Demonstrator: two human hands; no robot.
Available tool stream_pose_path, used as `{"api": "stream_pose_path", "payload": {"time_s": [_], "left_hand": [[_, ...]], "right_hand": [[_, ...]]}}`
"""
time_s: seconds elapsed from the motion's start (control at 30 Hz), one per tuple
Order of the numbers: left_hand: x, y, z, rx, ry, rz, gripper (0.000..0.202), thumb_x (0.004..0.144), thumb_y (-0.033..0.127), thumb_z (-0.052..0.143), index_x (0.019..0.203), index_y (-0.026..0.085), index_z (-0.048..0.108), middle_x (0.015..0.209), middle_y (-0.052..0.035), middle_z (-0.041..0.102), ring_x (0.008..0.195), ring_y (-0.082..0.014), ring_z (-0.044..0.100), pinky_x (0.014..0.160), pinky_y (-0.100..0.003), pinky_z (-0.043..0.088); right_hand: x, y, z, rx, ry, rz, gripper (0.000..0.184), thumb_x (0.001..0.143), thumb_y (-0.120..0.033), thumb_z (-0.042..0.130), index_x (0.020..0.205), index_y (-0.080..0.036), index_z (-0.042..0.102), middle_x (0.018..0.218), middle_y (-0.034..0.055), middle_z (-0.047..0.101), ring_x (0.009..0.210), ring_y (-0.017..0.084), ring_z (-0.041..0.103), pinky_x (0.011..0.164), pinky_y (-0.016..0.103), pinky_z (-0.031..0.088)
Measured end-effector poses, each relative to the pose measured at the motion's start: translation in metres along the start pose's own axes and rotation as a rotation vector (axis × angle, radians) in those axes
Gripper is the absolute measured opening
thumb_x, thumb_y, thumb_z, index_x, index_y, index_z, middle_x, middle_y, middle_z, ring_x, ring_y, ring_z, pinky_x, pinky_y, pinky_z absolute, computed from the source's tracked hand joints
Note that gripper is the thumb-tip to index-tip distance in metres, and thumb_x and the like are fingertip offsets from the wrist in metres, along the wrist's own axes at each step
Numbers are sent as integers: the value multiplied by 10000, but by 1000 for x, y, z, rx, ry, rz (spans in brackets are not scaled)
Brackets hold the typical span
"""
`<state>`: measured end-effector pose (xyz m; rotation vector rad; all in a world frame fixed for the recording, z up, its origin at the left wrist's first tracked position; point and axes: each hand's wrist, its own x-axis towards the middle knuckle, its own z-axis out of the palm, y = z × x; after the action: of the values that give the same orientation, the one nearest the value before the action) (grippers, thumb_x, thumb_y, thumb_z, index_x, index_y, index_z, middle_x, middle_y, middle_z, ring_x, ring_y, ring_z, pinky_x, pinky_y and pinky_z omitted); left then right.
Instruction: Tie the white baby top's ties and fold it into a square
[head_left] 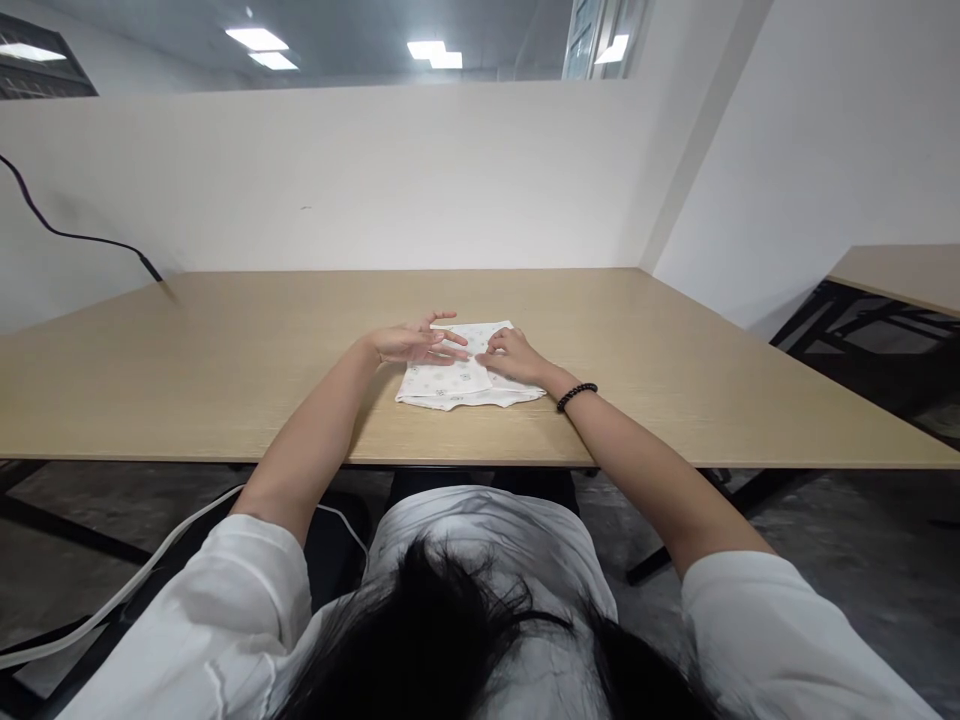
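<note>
A folded white cloth with a small scattered print lies near the front edge of the table, its layers showing along the near side. Over its left part is my left hand, fingers spread apart and nothing held in them. On the right part, my right hand has its fingers bent and drawn together at the edge of a folded layer, pinching the cloth. A black beaded bracelet circles my right wrist. The exact contact under the right fingertips is partly hidden.
The cloth rests on a wide wood-toned table. Behind it stands a white partition. A black cable hangs at the far left, and a second table stands at the right. A white cable runs at the lower left.
</note>
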<state>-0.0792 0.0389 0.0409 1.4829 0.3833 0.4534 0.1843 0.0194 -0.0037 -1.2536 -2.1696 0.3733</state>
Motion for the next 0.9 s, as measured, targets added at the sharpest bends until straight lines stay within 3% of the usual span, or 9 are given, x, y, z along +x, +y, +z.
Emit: {"api": "stream_pose_path", "payload": {"time_s": [0.13,0.3,0.4,0.5,0.6,0.73,0.83,0.9], "left_hand": [[-2,-3,-9,75,77,11,617,786,364,816,1311,249,512,1276,-153,652,1256,-322,595,1107,-549,371],[1,-7,-16,265,205,14,565,753,302,818,1253,236,565,1228,-115,661,1190,-254,621,1070,-468,427],[2,-9,-14,427,176,-78,554,725,340,824,1217,230,594,1203,-94,656,1135,-227,622,1021,-412,455],[1,-9,-13,589,124,-167,584,711,420,817,1219,221,608,1230,-91,630,1136,-229,592,978,-359,461],[1,-10,-16,719,144,-187,633,710,485,790,1248,212,602,1216,-87,623,1118,-232,577,949,-335,456],[2,-15,-25,823,179,-189,602,704,505,765,1203,197,628,1047,-56,648,966,-208,594,863,-312,472],[4,-19,-26,840,232,-167,558,704,489,760,1173,208,650,976,-52,652,898,-209,604,823,-314,490],[7,-23,-22,845,345,-107,543,727,496,740,1181,213,647,1057,-85,663,959,-241,613,869,-350,498]], "right_hand": [[2,10,4,-40,12,-24,126,827,-315,671,788,-199,702,1020,79,635,1147,284,507,1047,418,364],[0,9,4,-58,18,-37,193,852,-409,674,830,-222,715,1069,87,612,1190,305,466,1055,455,347],[-1,6,3,-77,-26,-72,166,797,-382,741,829,-222,708,1057,84,603,1177,309,470,1054,464,346],[0,4,2,-38,24,-101,145,833,-373,699,853,-229,687,1064,72,609,1171,289,473,1044,449,359],[0,5,1,-36,106,-69,156,858,-388,665,872,-234,679,1070,69,623,1171,287,474,1027,451,370],[2,10,2,-89,69,-53,153,820,-384,699,830,-231,698,1037,72,656,1154,302,501,1026,464,363],[8,15,-7,-77,142,-18,241,895,-418,596,865,-211,716,1052,105,668,1122,294,541,1031,449,374],[11,19,-17,-41,267,45,384,978,-451,439,976,-184,716,1118,139,658,1131,287,552,1041,434,383]]}}
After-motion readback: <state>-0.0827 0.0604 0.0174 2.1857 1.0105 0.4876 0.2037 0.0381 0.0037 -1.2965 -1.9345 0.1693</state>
